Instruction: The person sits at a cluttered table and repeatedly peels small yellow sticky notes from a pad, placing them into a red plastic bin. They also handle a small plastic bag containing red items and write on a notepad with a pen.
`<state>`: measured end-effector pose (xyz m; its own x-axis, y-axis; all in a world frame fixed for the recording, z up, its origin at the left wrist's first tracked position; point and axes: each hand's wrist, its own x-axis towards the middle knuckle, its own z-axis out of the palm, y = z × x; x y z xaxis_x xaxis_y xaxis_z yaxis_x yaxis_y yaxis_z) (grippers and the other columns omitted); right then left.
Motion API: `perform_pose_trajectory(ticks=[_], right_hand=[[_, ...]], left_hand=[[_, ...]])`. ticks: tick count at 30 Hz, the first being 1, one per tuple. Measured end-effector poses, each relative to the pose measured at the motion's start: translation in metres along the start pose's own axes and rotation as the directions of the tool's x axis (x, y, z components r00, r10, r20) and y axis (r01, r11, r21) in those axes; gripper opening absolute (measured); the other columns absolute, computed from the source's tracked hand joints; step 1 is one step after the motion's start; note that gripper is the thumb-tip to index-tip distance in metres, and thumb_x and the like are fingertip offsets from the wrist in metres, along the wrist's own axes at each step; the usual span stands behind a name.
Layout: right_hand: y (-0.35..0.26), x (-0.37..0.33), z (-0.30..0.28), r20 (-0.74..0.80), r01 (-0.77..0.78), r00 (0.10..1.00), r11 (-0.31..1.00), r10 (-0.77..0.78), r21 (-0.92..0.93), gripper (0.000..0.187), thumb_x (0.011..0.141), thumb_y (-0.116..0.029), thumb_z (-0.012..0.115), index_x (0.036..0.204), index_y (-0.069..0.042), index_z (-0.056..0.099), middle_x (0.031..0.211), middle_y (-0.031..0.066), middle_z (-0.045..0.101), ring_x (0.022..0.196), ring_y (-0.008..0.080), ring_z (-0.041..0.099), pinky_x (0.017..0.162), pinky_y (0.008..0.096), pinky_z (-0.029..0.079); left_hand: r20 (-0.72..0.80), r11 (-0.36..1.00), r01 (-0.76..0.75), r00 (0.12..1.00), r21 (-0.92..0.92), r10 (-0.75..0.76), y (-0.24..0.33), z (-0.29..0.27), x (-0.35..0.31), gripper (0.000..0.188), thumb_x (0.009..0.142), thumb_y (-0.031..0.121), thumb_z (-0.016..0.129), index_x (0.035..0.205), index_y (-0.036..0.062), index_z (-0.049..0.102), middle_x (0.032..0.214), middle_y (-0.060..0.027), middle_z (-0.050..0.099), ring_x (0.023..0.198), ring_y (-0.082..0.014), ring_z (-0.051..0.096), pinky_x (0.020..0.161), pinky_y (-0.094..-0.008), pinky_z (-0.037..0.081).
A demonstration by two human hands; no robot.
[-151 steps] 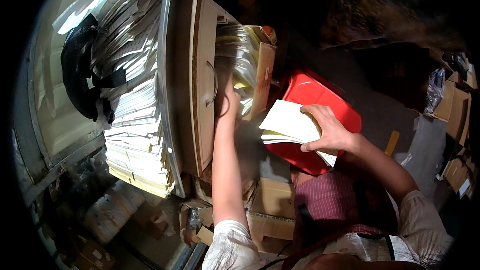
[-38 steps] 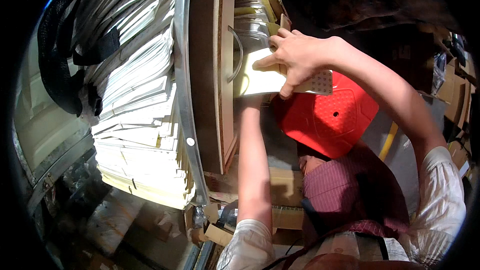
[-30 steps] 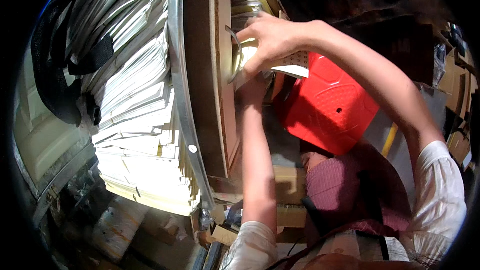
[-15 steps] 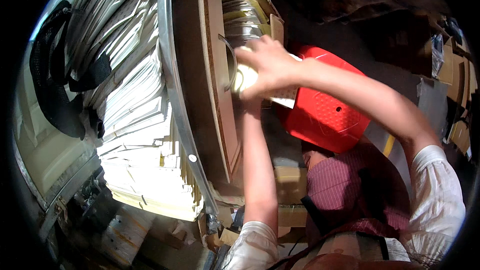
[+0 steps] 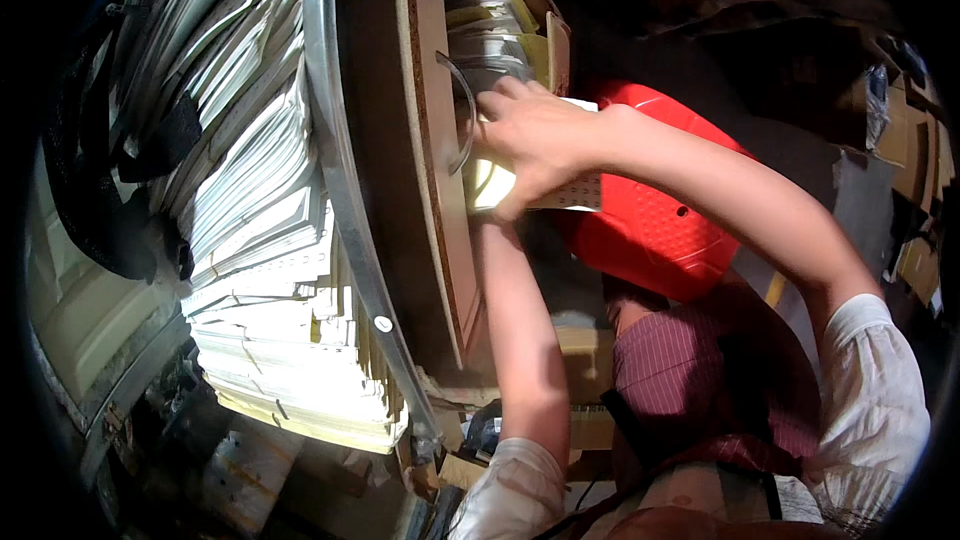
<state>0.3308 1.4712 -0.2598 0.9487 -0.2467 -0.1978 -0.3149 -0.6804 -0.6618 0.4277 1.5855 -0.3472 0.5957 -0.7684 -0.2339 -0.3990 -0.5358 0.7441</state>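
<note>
A bundle of papers [image 5: 582,194] with a printed sheet showing lies under my right hand [image 5: 540,135]. That hand curls over it, thumb on the near side and fingers on the far side. My left forearm [image 5: 522,340] rises from the lower edge. Its hand passes beneath the papers, so its fingers are hidden. Just left of both hands stands a pale wooden board [image 5: 440,140] with a curved metal handle [image 5: 465,110]. A red plastic stool [image 5: 660,225] with a dotted surface sits to the right, partly behind my right forearm.
A tall stack of papers [image 5: 270,270] rests on a metal-edged top [image 5: 345,180] at left, with a black mesh strap item [image 5: 90,190] beside it. An open carton of papers [image 5: 535,25] stands beyond my hands. More cardboard boxes [image 5: 905,150] are at far right.
My right hand and the papers have shifted slightly, and more of the printed sheet shows beside the thumb. My left forearm has moved a little to the right. The view has shifted slightly.
</note>
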Motion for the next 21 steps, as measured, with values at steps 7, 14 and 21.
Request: perform_pose_trajectory(ticks=[7,14,21], right_hand=[[0.015,0.049,0.004,0.176,-0.090,0.982,0.987,0.066,0.133,0.089,0.060,-0.072,0.079,0.116,-0.003,0.074,0.119,0.0272,0.065,0.121,0.0429,0.051,0.101,0.0477,0.046],[0.040,0.071,0.028,0.121,0.055,0.990,0.988,-0.073,0.141,0.060,0.073,-0.054,0.079,0.103,-0.002,0.075,0.100,0.0208,0.074,0.096,0.0345,0.069,0.086,0.0402,0.053],[0.056,0.096,0.021,0.308,-0.274,0.937,0.894,0.165,0.355,0.049,0.091,-0.044,0.066,0.118,-0.004,0.071,0.112,0.0240,0.072,0.099,0.0375,0.069,0.084,0.0454,0.055]], left_hand=[[-0.031,1.000,0.023,0.999,-0.010,-0.024,0.001,-0.007,-0.005,0.041,0.105,0.025,0.049,0.137,0.0003,0.055,0.134,-0.0213,0.059,0.121,-0.0374,0.059,0.101,-0.0462,0.046],[-0.050,0.999,0.041,0.998,-0.012,-0.041,0.003,-0.003,-0.004,0.043,0.105,0.024,0.049,0.139,-0.0001,0.054,0.138,-0.0215,0.057,0.124,-0.0384,0.057,0.103,-0.0467,0.045],[-0.074,0.998,0.062,0.995,-0.013,-0.063,-0.001,0.000,-0.006,0.045,0.104,0.024,0.050,0.141,-0.0004,0.052,0.142,-0.0218,0.054,0.126,-0.0395,0.056,0.105,-0.0471,0.043]])
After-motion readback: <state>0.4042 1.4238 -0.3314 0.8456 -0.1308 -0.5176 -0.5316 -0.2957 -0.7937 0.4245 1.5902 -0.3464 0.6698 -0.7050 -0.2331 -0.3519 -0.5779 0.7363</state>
